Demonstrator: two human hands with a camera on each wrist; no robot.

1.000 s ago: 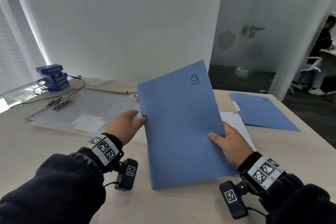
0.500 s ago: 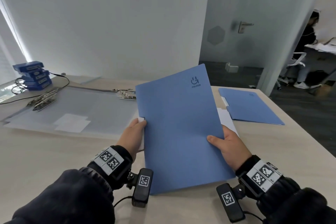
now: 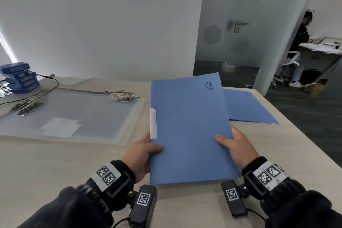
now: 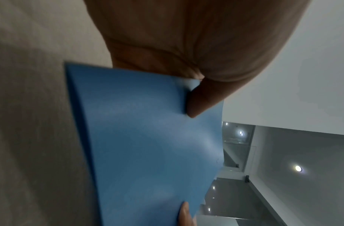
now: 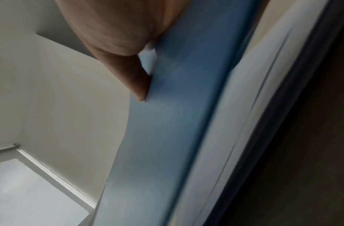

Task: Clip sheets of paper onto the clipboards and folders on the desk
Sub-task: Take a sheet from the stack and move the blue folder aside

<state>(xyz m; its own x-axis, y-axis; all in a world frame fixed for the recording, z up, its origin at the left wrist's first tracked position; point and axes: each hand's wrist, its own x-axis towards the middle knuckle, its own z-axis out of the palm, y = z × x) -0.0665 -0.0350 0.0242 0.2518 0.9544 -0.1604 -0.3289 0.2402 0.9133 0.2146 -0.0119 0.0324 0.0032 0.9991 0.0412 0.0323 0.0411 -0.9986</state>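
Note:
A closed blue folder (image 3: 188,127) is held up above the desk (image 3: 55,163), front cover toward me. My left hand (image 3: 142,152) grips its left edge with the thumb on the cover; a white paper edge (image 3: 153,123) sticks out just above that hand. My right hand (image 3: 235,144) grips the right edge, thumb on top. In the left wrist view the thumb (image 4: 200,100) presses the blue folder (image 4: 147,152). In the right wrist view the thumb (image 5: 136,79) lies on the folder (image 5: 167,122), with white sheets (image 5: 244,107) behind it.
A second blue folder (image 3: 248,107) lies flat at the desk's right rear. Translucent clipboards (image 3: 77,114) with metal clips (image 3: 121,96) lie on the left. Stacked blue boxes (image 3: 19,77) and a cable sit at the far left. A person (image 3: 299,39) sits in the room beyond.
The folder has swung from tilted to nearly square with me and come closer. My left hand moved down its left edge and now has its thumb on the cover.

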